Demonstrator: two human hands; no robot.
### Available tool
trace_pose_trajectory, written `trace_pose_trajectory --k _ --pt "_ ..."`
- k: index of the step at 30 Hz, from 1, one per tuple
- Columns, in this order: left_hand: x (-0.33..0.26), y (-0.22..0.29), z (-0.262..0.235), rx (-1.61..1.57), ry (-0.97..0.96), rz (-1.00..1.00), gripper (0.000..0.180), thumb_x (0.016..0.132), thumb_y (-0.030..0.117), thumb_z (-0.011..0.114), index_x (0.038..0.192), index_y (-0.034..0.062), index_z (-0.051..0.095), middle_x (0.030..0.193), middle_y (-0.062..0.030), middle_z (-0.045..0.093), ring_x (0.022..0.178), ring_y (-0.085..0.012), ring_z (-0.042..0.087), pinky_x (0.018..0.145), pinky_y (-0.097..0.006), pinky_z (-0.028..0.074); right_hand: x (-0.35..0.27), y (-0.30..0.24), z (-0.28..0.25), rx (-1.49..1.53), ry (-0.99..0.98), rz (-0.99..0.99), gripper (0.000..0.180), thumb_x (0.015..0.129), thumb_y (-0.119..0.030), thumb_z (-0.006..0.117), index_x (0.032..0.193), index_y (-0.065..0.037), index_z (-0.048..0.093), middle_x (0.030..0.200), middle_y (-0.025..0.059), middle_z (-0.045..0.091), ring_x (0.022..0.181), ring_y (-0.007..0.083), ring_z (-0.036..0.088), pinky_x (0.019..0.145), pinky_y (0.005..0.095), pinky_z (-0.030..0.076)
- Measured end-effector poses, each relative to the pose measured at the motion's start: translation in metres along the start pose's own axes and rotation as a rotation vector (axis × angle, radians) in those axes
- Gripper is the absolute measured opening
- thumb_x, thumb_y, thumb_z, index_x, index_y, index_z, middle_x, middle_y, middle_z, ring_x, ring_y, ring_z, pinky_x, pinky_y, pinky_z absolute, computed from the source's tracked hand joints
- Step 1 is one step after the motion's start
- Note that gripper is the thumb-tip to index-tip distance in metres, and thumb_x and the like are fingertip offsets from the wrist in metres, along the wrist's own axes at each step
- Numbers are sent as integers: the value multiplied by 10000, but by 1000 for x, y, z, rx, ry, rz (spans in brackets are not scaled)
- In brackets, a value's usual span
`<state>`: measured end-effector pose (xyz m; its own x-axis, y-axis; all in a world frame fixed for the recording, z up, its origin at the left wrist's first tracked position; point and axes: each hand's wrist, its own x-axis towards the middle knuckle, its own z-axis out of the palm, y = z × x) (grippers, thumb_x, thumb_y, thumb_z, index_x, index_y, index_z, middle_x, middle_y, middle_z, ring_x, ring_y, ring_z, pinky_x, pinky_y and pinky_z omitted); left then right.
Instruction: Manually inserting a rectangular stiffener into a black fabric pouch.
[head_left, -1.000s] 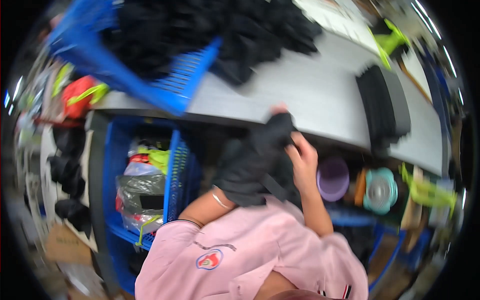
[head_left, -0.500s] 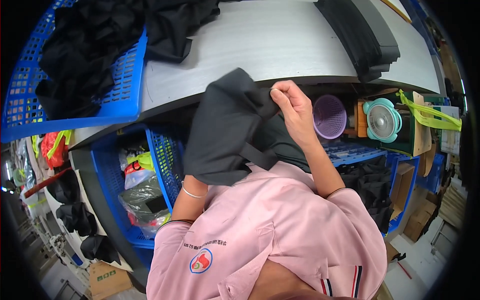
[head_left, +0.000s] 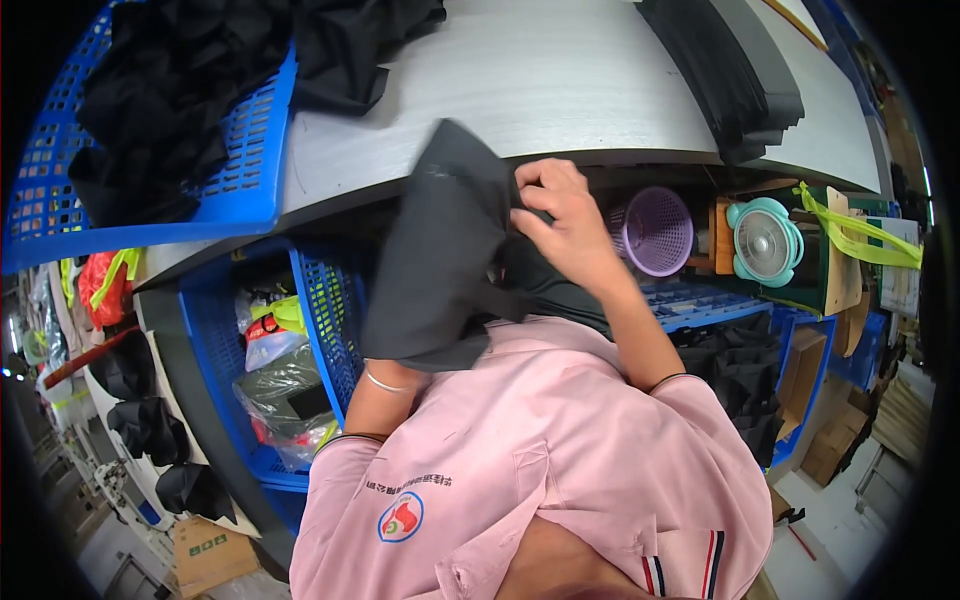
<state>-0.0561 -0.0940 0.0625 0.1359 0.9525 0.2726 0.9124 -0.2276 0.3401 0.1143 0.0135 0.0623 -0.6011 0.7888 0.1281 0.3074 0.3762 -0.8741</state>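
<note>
A black fabric piece (head_left: 440, 250), pouch-like with a short strap (head_left: 500, 300) low on its right side, hangs in front of my pink shirt. My left forearm (head_left: 385, 400), with a bracelet at the wrist, runs up into it. The cloth covers my left hand, so its fingers are hidden. At the right edge of the piece, my right hand (head_left: 568, 220) has its fingers curled and thumb bent, gripping a bit of the black cloth.
Black cloth heaps in a blue basket (head_left: 265, 150) on the white table (head_left: 540, 80). Flat black pieces (head_left: 730, 80) are stacked at far right. Below stand a blue crate (head_left: 330, 310) of bagged items, a purple basket (head_left: 658, 232) and a teal fan (head_left: 765, 240).
The black fabric piece has tilted and shifted slightly left. My right hand has moved left along its edge, from a fingertip pinch to more curled fingers.
</note>
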Motion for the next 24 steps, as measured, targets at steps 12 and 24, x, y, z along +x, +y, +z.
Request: trace_pose_trajectory --k 12,24 --pt "9 -32 12 -151 208 99 411 930 161 571 1327 55 570 1336 -130 581 1229 -300 544 1049 -398 423 64 -5 -27 591 142 157 237 1004 -201 569 1010 15 667 966 14 661 918 82 580 845 232 456" --pt "5 -53 29 -655 209 -14 428 950 175 607 1353 47 548 1278 -113 623 1149 -255 599 1012 -384 467 31 -12 -10 -134 214 -207 360 813 -106 746 1164 -77 674 1274 116 598 1213 273 548 1012 376 427"
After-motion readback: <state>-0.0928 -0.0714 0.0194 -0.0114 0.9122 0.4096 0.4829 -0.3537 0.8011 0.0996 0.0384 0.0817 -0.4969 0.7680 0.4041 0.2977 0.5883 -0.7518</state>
